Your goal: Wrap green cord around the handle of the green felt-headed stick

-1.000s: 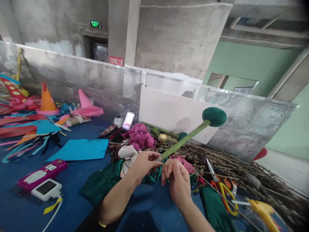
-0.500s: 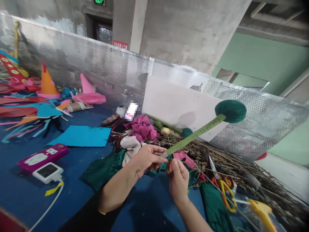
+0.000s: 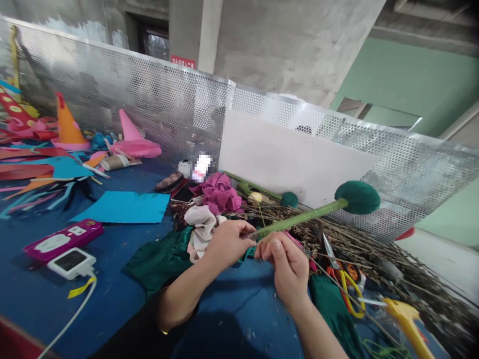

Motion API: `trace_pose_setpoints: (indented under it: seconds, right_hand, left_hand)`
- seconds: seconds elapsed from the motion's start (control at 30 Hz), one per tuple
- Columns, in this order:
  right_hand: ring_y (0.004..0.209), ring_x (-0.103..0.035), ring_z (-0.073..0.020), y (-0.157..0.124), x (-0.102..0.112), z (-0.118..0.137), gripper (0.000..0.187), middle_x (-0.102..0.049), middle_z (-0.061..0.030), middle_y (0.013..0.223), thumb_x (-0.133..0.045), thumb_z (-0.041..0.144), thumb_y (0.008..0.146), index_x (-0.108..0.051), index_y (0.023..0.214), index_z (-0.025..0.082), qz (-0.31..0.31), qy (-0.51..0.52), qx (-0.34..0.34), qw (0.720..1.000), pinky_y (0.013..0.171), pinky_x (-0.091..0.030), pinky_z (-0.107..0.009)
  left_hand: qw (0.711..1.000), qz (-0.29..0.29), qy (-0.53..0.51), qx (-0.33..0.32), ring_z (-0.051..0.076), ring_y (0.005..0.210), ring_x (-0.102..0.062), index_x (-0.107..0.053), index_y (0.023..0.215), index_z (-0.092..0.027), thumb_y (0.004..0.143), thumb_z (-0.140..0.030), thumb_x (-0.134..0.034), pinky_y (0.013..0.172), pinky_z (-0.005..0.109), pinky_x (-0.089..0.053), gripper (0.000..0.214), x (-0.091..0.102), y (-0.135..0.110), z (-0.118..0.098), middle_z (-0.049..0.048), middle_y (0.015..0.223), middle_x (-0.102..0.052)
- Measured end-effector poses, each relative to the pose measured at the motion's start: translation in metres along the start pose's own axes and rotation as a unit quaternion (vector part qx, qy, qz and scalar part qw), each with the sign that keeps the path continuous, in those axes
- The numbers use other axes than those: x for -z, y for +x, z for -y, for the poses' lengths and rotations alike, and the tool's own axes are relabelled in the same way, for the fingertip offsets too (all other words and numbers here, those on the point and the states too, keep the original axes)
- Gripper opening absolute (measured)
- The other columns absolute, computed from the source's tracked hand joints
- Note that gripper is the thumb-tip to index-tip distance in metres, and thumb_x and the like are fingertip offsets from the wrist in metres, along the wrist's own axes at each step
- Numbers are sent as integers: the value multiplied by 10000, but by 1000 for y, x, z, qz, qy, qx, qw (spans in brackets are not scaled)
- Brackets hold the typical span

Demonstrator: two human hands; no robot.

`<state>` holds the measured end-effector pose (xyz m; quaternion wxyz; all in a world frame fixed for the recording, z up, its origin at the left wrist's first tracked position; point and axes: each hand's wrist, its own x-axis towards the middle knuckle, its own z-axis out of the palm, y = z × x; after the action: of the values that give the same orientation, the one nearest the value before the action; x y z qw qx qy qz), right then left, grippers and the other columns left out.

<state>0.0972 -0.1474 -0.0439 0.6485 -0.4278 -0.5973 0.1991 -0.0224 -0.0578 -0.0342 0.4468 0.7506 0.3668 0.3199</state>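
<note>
My left hand (image 3: 224, 244) is closed round the lower end of a green wrapped stem (image 3: 299, 218). The stem slants up to the right and ends in a dark green padded head (image 3: 357, 197). My right hand (image 3: 286, 264) pinches the same stem end right beside the left, fingers pressed together. Both hands hover over dark green cloth (image 3: 157, 259) on the blue tabletop (image 3: 123, 299).
A pile of dry twigs (image 3: 374, 254) lies right, with scissors (image 3: 342, 276) and a yellow glue gun (image 3: 406, 319). Magenta fabric (image 3: 220, 192), blue paper (image 3: 123, 207), a pink power strip (image 3: 62, 239), a white charger (image 3: 71, 262), paper cones (image 3: 67, 127) and a perforated metal screen (image 3: 149, 107) surround.
The stem has tilted down, its green head now lower and flatter toward the right. My right hand rose to meet the left at the stem end. The view dipped slightly.
</note>
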Motion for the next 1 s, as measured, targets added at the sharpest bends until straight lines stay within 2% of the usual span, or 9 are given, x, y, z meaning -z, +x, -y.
trace_pose_setpoints:
  seconds: [0.2,0.33,0.43,0.5,0.57,0.63,0.73,0.87,1.0]
  right_hand:
    - [820,-665,-185,20,20,2,264,-711,-49,837,-477,285,953,-616,749,191,9,-75,-22,997,749,-500,-295]
    - [830,-675,-186,27,27,-3,281,-738,-52,864,-490,311,930,-628,716,191,1,-118,-74,990,741,-503,-283]
    - [808,-678,-186,31,31,-9,295,-742,-47,838,-503,326,915,-633,685,195,-11,-125,-101,987,717,-500,-275]
    - [803,-682,-192,33,33,-13,294,-742,-47,816,-513,332,906,-638,677,196,-20,-122,-112,986,711,-500,-279]
    - [792,-683,-194,34,35,-16,290,-744,-48,811,-522,334,899,-649,678,196,-26,-121,-121,985,711,-499,-286]
    - [786,-682,-195,35,37,-18,284,-748,-50,818,-530,333,891,-660,679,196,-30,-120,-125,984,714,-497,-291]
    - [785,-680,-199,36,37,-18,282,-752,-50,821,-537,335,883,-673,679,197,-32,-120,-128,984,714,-494,-296]
    - [785,-681,-198,36,36,-14,285,-754,-52,827,-531,342,886,-679,693,194,-33,-116,-129,984,702,-494,-293]
    - [788,-682,-194,35,36,-15,278,-754,-50,837,-533,337,887,-680,699,194,-33,-110,-137,984,703,-494,-289]
  left_hand:
    - [981,6,188,-52,214,767,-653,-712,847,-211,733,-141,-557,663,266,-429,205,-12,-13,-8,30,778,-725]
    - [947,15,304,-100,258,863,-668,-694,944,-200,781,-118,-518,709,307,-452,253,-23,-17,-6,87,899,-735]
    - [928,28,348,-130,269,815,-663,-676,1005,-180,813,-88,-465,683,330,-457,300,-29,-19,-3,96,836,-713]
    - [907,16,384,-174,255,735,-650,-649,1064,-177,837,-79,-431,633,324,-448,330,-31,-19,-2,74,761,-686]
    - [873,-13,418,-250,231,668,-629,-621,1097,-179,860,-86,-421,591,310,-435,324,-33,-20,1,42,713,-664]
    - [837,-44,435,-329,211,637,-616,-616,1062,-170,884,-100,-417,568,304,-428,276,-33,-19,4,26,701,-660]
    - [804,-81,434,-399,197,633,-607,-615,969,-151,905,-97,-397,564,309,-428,234,-33,-17,7,33,730,-675]
    - [776,-124,436,-439,183,598,-583,-603,984,-133,919,-78,-384,548,315,-421,235,-32,-14,6,22,703,-657]
    - [760,-105,444,-462,174,610,-587,-616,992,-134,942,-96,-375,552,314,-435,250,-32,-14,3,25,737,-667]
